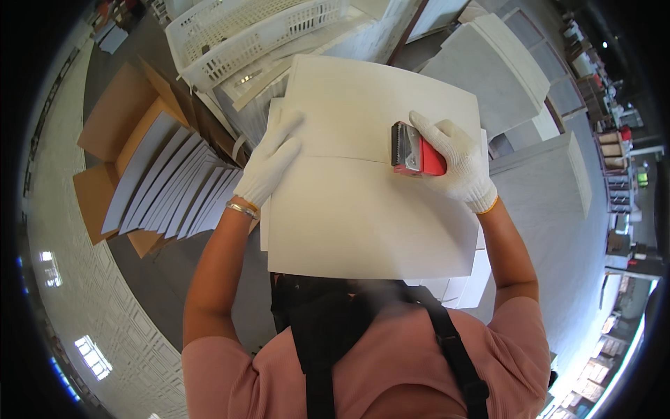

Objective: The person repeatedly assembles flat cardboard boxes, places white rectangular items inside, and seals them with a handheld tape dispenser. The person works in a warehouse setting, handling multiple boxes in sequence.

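In front of me lies a large white cardboard panel (370, 216), with a thin seam running across its middle. My left hand (270, 157), in a white knit glove, rests on the panel's left edge with fingers stretched out and apart. My right hand (457, 164), gloved the same way, is closed around a red hand-held tape dispenser (422, 153) with a black serrated edge. The dispenser sits over the right end of the seam. Whether it touches the panel, I cannot tell. Under the panel, another white edge (264, 241) shows at the left.
To the left, an open brown carton (132, 140) holds several upright white sheets (174, 185). A white slotted plastic basket (262, 45) stands at the far left. Stacked pale boards (488, 73) lie at the far right, with another board stack (541, 181) nearer on the right.
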Demonstrator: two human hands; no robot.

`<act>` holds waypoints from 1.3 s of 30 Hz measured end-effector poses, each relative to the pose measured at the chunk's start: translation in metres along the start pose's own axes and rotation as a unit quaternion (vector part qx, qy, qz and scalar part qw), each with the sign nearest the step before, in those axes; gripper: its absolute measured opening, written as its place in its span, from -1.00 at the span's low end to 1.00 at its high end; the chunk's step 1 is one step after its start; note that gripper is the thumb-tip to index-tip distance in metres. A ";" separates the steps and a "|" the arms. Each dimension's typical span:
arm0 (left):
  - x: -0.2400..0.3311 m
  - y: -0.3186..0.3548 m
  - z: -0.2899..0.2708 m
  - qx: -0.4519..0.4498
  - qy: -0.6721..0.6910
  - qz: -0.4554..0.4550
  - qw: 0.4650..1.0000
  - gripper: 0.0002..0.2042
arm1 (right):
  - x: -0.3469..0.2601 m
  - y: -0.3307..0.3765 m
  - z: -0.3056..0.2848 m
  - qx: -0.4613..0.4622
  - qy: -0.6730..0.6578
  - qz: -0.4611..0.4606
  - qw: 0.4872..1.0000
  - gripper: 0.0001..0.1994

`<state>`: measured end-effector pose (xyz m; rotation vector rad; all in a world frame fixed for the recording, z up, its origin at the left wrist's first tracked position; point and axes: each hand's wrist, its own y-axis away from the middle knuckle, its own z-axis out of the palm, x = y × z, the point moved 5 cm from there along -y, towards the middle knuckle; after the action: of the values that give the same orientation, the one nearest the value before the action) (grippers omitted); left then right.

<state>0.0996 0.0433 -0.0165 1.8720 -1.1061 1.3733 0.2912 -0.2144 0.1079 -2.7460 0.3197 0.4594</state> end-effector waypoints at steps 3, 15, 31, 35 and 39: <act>0.027 0.005 -0.007 0.023 -0.173 0.004 0.985 -0.44 | 0.004 -0.007 0.008 -0.028 0.013 0.020 0.999 -0.15; 0.086 -0.014 0.079 -0.183 0.194 -0.071 0.961 -0.46 | 0.003 -0.009 0.017 -0.035 0.048 0.014 0.998 -0.16; 0.056 -0.022 0.015 -0.123 0.124 -0.094 0.980 -0.61 | -0.004 -0.014 0.002 -0.106 0.048 0.017 0.993 -0.14; 0.004 -0.008 -0.057 -0.136 0.170 -0.226 0.950 -0.65 | -0.024 -0.033 0.007 -0.138 0.089 -0.017 0.986 -0.18; -0.042 0.004 -0.065 -0.088 0.226 -0.185 0.952 -0.61 | -0.053 -0.059 0.021 -0.177 0.143 -0.043 0.973 -0.24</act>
<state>0.0595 0.1063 -0.0361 1.4433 -0.5889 1.3380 0.2530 -0.1438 0.1250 -3.1649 0.2015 0.1022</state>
